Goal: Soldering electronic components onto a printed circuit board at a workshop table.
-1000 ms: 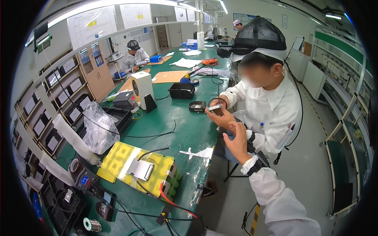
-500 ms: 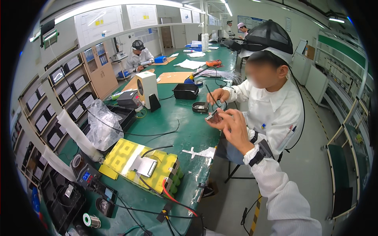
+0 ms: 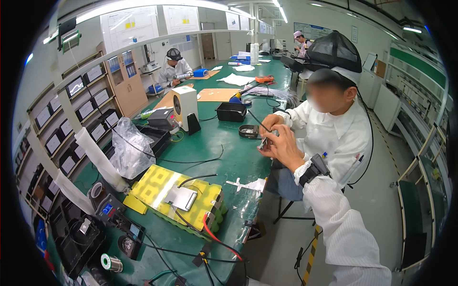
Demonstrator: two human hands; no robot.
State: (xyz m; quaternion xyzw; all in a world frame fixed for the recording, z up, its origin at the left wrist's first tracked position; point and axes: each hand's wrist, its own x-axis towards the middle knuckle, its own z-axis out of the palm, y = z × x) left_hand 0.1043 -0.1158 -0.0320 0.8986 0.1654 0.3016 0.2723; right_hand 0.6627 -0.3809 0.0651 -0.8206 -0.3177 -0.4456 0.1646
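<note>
My right hand (image 3: 287, 149) reaches out from the lower right in a white sleeve with a dark strap at the wrist. Its fingers are bent together at a small flat part with a pale metallic edge (image 3: 263, 142); the fingertips partly hide what they pinch. Close against it, a co-worker's hand (image 3: 271, 121) holds a thin dark rod or cable, and the co-worker's other hand is mostly covered below mine. My left hand is out of view. On the bench lies a yellow-wrapped battery pack (image 3: 153, 187) with a silver board (image 3: 181, 198) and black and red leads.
A green bench (image 3: 191, 153) runs away from me. It carries a black bin (image 3: 228, 112), a small dark tray (image 3: 249, 131), a solder spool (image 3: 111, 262), a soldering station (image 3: 109, 209) and a plastic bag (image 3: 130, 148). The seated co-worker (image 3: 336, 128) is at right.
My right hand's fingers have drawn in closer around the small part. The co-worker's hand with the dark rod has come nearer to it. The whole view has shifted slightly.
</note>
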